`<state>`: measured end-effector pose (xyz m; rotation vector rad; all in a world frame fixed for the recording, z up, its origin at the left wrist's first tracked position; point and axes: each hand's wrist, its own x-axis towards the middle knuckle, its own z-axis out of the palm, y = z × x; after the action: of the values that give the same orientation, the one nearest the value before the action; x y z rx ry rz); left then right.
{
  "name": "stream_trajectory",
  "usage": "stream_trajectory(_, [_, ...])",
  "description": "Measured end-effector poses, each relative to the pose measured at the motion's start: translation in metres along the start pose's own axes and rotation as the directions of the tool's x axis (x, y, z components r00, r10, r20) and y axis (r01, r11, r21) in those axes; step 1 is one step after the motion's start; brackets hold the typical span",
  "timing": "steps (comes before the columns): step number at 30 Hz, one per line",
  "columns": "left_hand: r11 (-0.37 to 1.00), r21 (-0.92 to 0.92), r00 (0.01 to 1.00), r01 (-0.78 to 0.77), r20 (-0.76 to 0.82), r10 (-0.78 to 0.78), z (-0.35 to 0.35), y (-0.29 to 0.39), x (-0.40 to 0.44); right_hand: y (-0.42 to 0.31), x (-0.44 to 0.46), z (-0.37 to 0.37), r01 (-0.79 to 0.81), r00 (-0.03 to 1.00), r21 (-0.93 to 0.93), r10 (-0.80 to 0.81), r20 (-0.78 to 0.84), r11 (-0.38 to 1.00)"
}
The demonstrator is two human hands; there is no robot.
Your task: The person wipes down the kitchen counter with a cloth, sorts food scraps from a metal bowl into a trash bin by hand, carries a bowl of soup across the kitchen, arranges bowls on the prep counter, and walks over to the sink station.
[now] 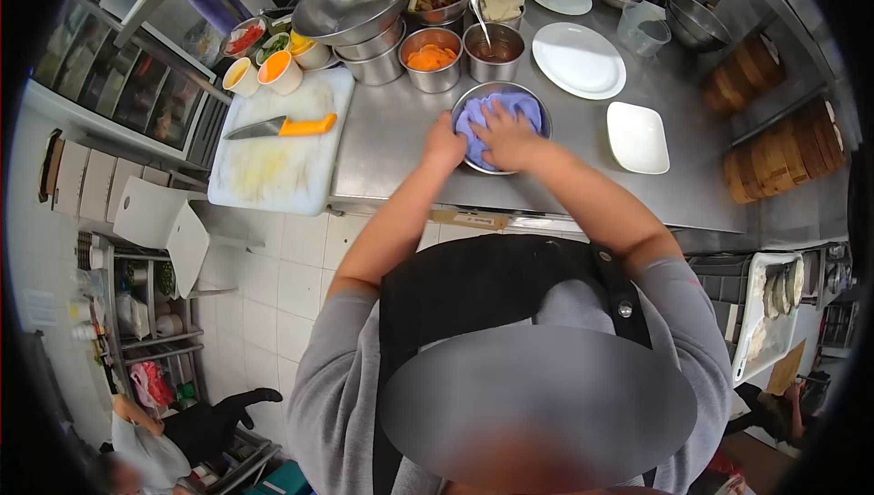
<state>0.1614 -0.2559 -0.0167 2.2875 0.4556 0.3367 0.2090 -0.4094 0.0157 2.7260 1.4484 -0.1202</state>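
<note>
A round metal bowl (544, 113) sits at the front of the steel counter, with a crumpled purple cloth (521, 106) inside it. At the bowl's left rim, my left hand (444, 143) is closed on the edge, its fingertips partly hidden. My right hand (512, 138) reaches into the bowl and grips the cloth from above, fingers bent and somewhat apart, pressing it against the inside. Just behind the bowl stands a metal pot of brown sauce (492, 51) with a spoon (478, 17) in it.
On the left, a yellow-handled knife (282, 126) lies on a white cutting board (273, 176). Behind are a pot of orange pieces (431, 58) and a large metal bowl (353, 4). A white oval plate (579, 60) and a square white dish (637, 137) stand right.
</note>
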Motion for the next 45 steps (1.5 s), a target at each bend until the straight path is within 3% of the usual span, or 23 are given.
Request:
stream_trajectory(1, [0.989, -0.143, 0.998, 0.023, 0.054, -0.016, 0.004, 0.002, -0.002, 0.0, 0.0, 0.002, 0.001, 1.0, -0.002, -0.001, -0.001, 1.0])
stream_trajectory(3, [0.987, -0.161, 1.0, -0.024, -0.001, 0.024, 0.005, 0.004, 0.009, 0.004, 0.005, 0.002, -0.124, 0.97, 0.266, 0.061, 0.234, 0.956])
stream_trajectory(4, [0.984, -0.17, 0.999, -0.049, -0.029, 0.045, 0.006, 0.0, 0.0, 0.001, 0.002, 0.009, -0.12, 0.967, 0.275, 0.05, 0.25, 0.954])
stream_trajectory(8, [0.976, -0.209, 0.99, -0.058, -0.135, 0.03, 0.011, 0.001, -0.003, 0.015, -0.002, -0.004, 0.061, 0.948, 0.235, -0.13, 0.29, 0.97])
stream_trajectory(10, [0.916, -0.396, 0.998, -0.062, -0.053, 0.044, 0.018, -0.005, -0.002, 0.015, -0.019, -0.028, 0.058, 0.914, 0.416, -0.216, 0.343, 0.907])
stream_trajectory(12, [0.944, -0.325, 0.998, -0.055, -0.03, 0.048, 0.004, 0.006, -0.012, 0.016, -0.038, -0.065, -0.12, 0.849, 0.604, -0.234, 0.474, 0.788])
stream_trajectory(14, [0.977, -0.193, 0.987, -0.093, -0.147, 0.065, -0.013, 0.002, -0.014, 0.029, -0.059, -0.087, -0.158, 0.753, 0.666, -0.347, 0.559, 0.729])
stream_trajectory(16, [0.983, -0.122, 0.969, -0.136, -0.222, 0.106, -0.061, -0.014, -0.014, 0.031, -0.103, -0.092, -0.381, 0.754, 0.826, -0.378, 0.537, 0.416])
stream_trajectory(18, [0.963, 0.091, 0.886, -0.254, -0.377, 0.269, -0.102, -0.049, -0.02, 0.03, -0.133, -0.055, -0.327, 0.575, 0.415, -0.17, 0.8, 0.849])
stream_trajectory(19, [0.927, 0.108, 0.801, -0.36, -0.473, 0.367, -0.124, -0.06, -0.027, 0.029, -0.159, -0.033, -0.197, 0.516, 0.299, -0.161, 0.841, 0.933])
stream_trajectory(20, [0.936, 0.101, 0.808, -0.338, -0.478, 0.344, -0.148, -0.059, -0.039, 0.031, -0.178, -0.014, -0.05, 0.463, 0.179, -0.136, 0.876, 0.983])
stream_trajectory(22, [0.964, 0.022, 0.814, -0.264, -0.531, 0.235, -0.183, -0.062, -0.063, 0.039, -0.187, 0.004, -0.293, 0.469, 0.487, -0.32, 0.823, 0.823])
stream_trajectory(23, [0.974, -0.051, 0.807, -0.222, -0.57, 0.154, -0.193, -0.066, -0.072, 0.023, -0.18, -0.043, -0.317, 0.598, 0.477, -0.217, 0.771, 0.82])
stream_trajectory(24, [0.973, -0.046, 0.802, -0.226, -0.576, 0.159, -0.199, -0.075, -0.076, 0.015, -0.171, -0.065, -0.31, 0.605, 0.478, -0.218, 0.766, 0.822])
stream_trajectory(26, [0.976, -0.195, 0.781, -0.097, -0.623, -0.047, -0.218, -0.084, -0.083, 0.005, -0.147, -0.091, -0.303, 0.883, 0.341, 0.127, 0.453, 0.89])
stream_trajectory(27, [0.91, -0.397, 0.797, -0.122, -0.585, -0.149, -0.221, -0.085, -0.091, 0.006, -0.129, -0.079, -0.391, 0.855, 0.259, 0.245, 0.456, 0.883])
stream_trajectory(28, [0.913, -0.387, 0.777, -0.128, -0.612, -0.15, -0.224, -0.088, -0.098, -0.001, -0.111, -0.05, -0.361, 0.869, 0.258, 0.224, 0.44, 0.896])
stream_trajectory(30, [0.889, -0.454, 0.781, -0.054, -0.574, -0.245, -0.228, -0.102, -0.109, -0.022, -0.082, 0.018, -0.444, 0.895, 0.127, 0.434, 0.1, 0.887])
stream_trajectory(33, [0.785, -0.616, 0.793, -0.064, -0.509, -0.335, -0.227, -0.122, -0.125, -0.053, -0.027, 0.037, -0.402, 0.91, 0.218, 0.414, -0.012, 0.889])
stream_trajectory(35, [0.642, -0.764, 0.815, -0.064, -0.412, -0.408, -0.225, -0.129, -0.131, -0.083, 0.014, 0.031, -0.223, 0.968, 0.213, 0.242, -0.065, 0.951])
stream_trajectory(41, [0.553, -0.825, 0.854, -0.118, -0.369, -0.368, -0.221, -0.114, -0.105, -0.178, 0.129, 0.013, 0.073, 0.997, 0.224, -0.071, -0.016, 0.972])
stream_trajectory(43, [0.557, -0.824, 0.865, -0.104, -0.351, -0.358, -0.218, -0.104, -0.092, -0.19, 0.117, -0.003, 0.209, 0.977, 0.519, -0.151, -0.151, 0.829])
stream_trajectory(45, [0.547, -0.833, 0.901, -0.083, -0.297, -0.316, -0.204, -0.093, -0.075, -0.179, 0.121, 0.058, 0.406, 0.91, 0.415, -0.32, -0.263, 0.814])
